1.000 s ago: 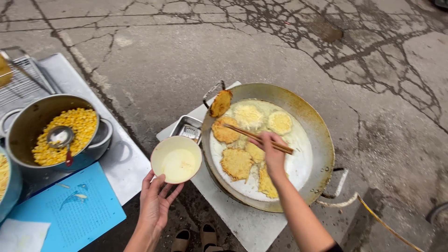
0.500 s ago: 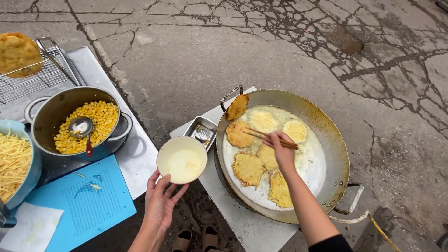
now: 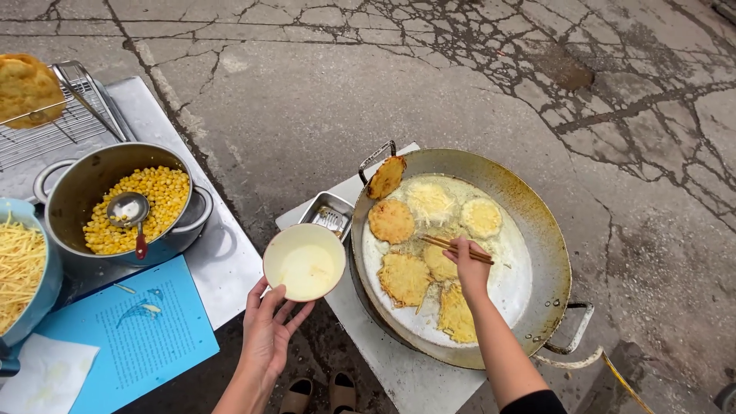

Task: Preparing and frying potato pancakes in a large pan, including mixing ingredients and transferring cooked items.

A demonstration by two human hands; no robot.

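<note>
shredded pale strips are seen heaped in a blue bowl (image 3: 31, 291) at the far left edge, with a wire rack (image 3: 61, 123) behind it carrying a golden fried cake (image 3: 27, 86). beside the bowl, a steel pot (image 3: 92, 192) filled with corn kernels (image 3: 153, 203) is set on the grey desk (image 3: 226, 261), and a ladle (image 3: 130, 215) with a red handle is rested on the corn. a blue printed sheet (image 3: 130, 330) is laid in front of the pot, with a white napkin (image 3: 46, 379) at its near left corner.

further right, a small cream bowl of batter (image 3: 304, 261) is held up by the left hand (image 3: 268, 330); its grip is closed on the bowl's near rim, thumb on the rim and fingers below. just behind the bowl a small metal tray (image 3: 328, 211) is placed at the corner of a second, low desk (image 3: 414, 379).

on that desk a wide frying pan (image 3: 537, 230) with oil is set, and several round fritters (image 3: 391, 221) are lying in it, one propped against the rim by the far handle. a pair of wooden chopsticks (image 3: 452, 247) is clenched in the right hand (image 3: 469, 268) over the middle of the pan, tips pointed left above the fritters. cracked concrete ground (image 3: 460, 77) is seen all around, and sandalled feet (image 3: 318, 395) are visible below.
</note>
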